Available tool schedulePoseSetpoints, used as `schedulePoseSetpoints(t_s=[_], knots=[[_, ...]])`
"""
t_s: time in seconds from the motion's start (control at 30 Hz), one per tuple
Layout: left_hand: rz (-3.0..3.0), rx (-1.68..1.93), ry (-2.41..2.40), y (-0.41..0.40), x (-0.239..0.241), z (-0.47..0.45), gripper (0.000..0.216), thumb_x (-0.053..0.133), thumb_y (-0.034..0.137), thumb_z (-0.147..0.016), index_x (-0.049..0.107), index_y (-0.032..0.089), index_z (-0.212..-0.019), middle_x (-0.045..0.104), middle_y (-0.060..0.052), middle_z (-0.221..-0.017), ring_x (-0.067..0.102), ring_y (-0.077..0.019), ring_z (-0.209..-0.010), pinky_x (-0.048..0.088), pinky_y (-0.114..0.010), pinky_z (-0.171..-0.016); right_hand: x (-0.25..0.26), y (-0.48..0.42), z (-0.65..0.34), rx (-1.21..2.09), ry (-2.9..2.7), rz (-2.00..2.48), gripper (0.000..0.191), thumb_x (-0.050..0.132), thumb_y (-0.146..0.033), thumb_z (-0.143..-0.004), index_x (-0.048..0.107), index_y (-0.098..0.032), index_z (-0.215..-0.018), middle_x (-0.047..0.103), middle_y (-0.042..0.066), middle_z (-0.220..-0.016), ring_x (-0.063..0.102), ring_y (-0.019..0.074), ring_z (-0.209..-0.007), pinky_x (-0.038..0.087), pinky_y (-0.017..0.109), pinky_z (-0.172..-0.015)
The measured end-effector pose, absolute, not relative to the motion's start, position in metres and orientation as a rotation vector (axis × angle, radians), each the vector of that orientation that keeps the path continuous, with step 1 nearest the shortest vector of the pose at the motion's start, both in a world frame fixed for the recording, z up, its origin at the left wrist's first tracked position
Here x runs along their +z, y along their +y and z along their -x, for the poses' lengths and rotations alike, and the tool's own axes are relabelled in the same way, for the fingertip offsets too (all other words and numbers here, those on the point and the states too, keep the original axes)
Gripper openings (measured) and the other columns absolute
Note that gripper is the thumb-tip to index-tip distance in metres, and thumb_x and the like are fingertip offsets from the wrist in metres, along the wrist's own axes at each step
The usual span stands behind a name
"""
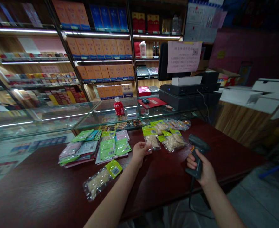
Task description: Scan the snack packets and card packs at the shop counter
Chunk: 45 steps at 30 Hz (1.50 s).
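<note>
Your two bare forearms come up from the bottom edge over the dark red table (35,190). Your right hand (201,169) is closed around the grip of a dark barcode scanner (197,150), whose head sits above your knuckles and tilts toward the packets on the left; its cable (191,196) hangs down from the grip past the table edge. Your left hand (139,151) reaches forward with fingers curled, pinching the lower edge of a clear snack packet (151,137) with a green label at its top; the packet lies on the table just ahead of your fingertips. Just right of it lie more clear packets with green labels (174,139), overlapping one another, and a further row of the same kind (175,124) runs behind them toward the glass. Near your left forearm a single packet (102,179) lies on its own, turned on a slant, its yellow-green label with a barcode facing up. Beyond it a loose heap of flat green, pink and grey pouches (94,147) spreads over the table. Behind the table stands a glass display case (58,122) with a red bottle (119,107) on top. To the right, a black cash register (189,91) carries a pink notice (183,56). Lit shelves of orange boxes (101,47) fill the back wall
</note>
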<state>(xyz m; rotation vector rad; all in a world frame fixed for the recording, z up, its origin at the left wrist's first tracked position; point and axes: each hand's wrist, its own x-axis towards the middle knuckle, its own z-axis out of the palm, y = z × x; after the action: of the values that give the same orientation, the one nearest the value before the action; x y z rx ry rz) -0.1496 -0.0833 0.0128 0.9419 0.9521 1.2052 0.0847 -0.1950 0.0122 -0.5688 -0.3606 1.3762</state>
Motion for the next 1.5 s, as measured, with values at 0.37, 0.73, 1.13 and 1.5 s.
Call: schedulePoseSetpoints(t_s=[0.37, 0.73, 1.13, 1.5], knots=[[-0.802, 1.278, 0.859, -0.066, 0.029, 0.109, 0.027, 0.085, 0.017, -0.058, 0.060, 0.012, -0.066, 0.062, -0.002, -0.068, 0.061, -0.0089, -0.063, 0.056, -0.025, -0.070, 0.013, -0.196, -0.085, 1.386, -0.347, 0.584, 0.028, 0.078, -0.031, -0.069, 0.054, -0.021, -0.080, 0.043, -0.008, -0.055, 0.033, 0.0040, -0.040, 0.031, 0.012, -0.036], [-0.776, 1.417, 1.034, 0.024, 0.043, 0.033, 0.026, 0.081, 0.019, -0.061, 0.056, 0.015, -0.068, 0.060, -0.001, -0.062, 0.065, -0.0163, -0.063, 0.055, -0.034, -0.071, 0.013, -0.193, -0.085, 1.334, -0.500, 0.682, 0.036, 0.077, -0.043, -0.069, 0.048, -0.024, -0.078, 0.039, -0.008, -0.056, 0.033, 0.0067, -0.039, 0.029, 0.019, -0.033], [-1.346, 1.343, 1.632, 0.033, 0.036, 0.050, 0.028, 0.076, 0.039, -0.066, 0.062, 0.018, -0.078, 0.070, -0.012, -0.089, 0.065, -0.0268, -0.093, 0.044, -0.033, -0.082, 0.013, -0.191, -0.085, 1.352, -0.494, 0.721, 0.037, 0.078, -0.044, -0.068, 0.051, -0.023, -0.081, 0.039, -0.008, -0.054, 0.032, 0.0063, -0.038, 0.029, 0.019, -0.034], [-1.699, 1.279, 1.518, -0.025, 0.042, 0.119, 0.010, 0.064, 0.013, -0.070, 0.068, 0.016, -0.079, 0.067, -0.006, -0.075, 0.061, -0.0181, -0.072, 0.045, -0.029, -0.073, 0.011, -0.197, -0.085, 1.408, -0.423, 0.650, 0.030, 0.078, -0.032, -0.070, 0.054, -0.022, -0.086, 0.043, -0.007, -0.056, 0.034, 0.0039, -0.041, 0.031, 0.013, -0.037]])
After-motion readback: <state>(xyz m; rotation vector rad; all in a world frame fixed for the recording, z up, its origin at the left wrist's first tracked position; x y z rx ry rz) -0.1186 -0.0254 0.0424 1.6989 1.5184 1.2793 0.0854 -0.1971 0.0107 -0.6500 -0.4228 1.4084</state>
